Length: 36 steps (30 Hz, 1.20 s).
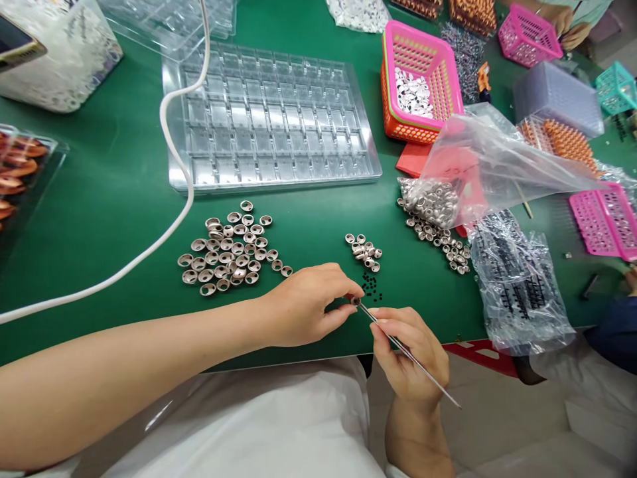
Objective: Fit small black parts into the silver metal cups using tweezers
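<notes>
While the left hand (306,305) pinches a small metal ring (355,301) between thumb and fingertips at the near edge of the green table (99,219), the right hand (411,355) grips thin tweezers (405,352), whose tip meets the ring. Whether the tip already carries anything is too small to tell. Tiny black beads (371,287) lie just beyond the ring, and a small cluster of metal rings (365,251) sits a little farther up. A wider pile of metal cups (229,251) lies to the left, beside a white cable (174,166). Behind them rests a clear compartment tray (271,119), and a pink basket (421,79) stands to its right, near a clear plastic bag (488,166).
</notes>
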Each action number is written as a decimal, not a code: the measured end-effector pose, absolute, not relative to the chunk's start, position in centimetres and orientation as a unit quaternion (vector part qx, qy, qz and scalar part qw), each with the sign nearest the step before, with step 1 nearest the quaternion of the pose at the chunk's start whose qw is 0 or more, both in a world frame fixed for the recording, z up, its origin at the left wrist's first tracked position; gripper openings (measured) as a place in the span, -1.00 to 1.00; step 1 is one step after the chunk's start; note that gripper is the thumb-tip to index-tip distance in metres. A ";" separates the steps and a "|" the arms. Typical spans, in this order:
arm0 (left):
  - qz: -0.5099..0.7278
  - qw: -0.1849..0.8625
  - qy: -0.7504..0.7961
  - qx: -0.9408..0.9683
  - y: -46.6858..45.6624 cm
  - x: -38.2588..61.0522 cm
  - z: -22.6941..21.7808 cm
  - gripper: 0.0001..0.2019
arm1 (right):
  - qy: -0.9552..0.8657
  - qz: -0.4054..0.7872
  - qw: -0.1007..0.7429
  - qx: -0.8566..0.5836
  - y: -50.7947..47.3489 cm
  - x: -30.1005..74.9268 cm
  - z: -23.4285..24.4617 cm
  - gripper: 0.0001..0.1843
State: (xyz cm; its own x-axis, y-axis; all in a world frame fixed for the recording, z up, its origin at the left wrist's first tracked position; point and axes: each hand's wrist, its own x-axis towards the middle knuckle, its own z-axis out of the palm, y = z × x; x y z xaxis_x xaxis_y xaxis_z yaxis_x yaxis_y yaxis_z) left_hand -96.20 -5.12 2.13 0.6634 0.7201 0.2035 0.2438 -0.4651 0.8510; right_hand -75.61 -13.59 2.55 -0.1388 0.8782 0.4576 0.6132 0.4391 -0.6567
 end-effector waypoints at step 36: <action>0.274 0.467 0.257 0.801 -5.2 -96.4 1.7 -0.87 | -0.686 0.159 0.473 -0.530 -14.2 -75.1 3.5 -0.68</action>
State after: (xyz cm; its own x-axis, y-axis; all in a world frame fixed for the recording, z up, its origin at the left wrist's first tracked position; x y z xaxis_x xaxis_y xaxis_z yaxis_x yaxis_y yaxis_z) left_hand -96.38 -5.21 1.66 0.7176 0.6677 0.1979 0.1566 -0.4316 0.8883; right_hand -75.12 -14.22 3.49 0.0087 0.8769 0.4807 0.5761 0.3885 -0.7192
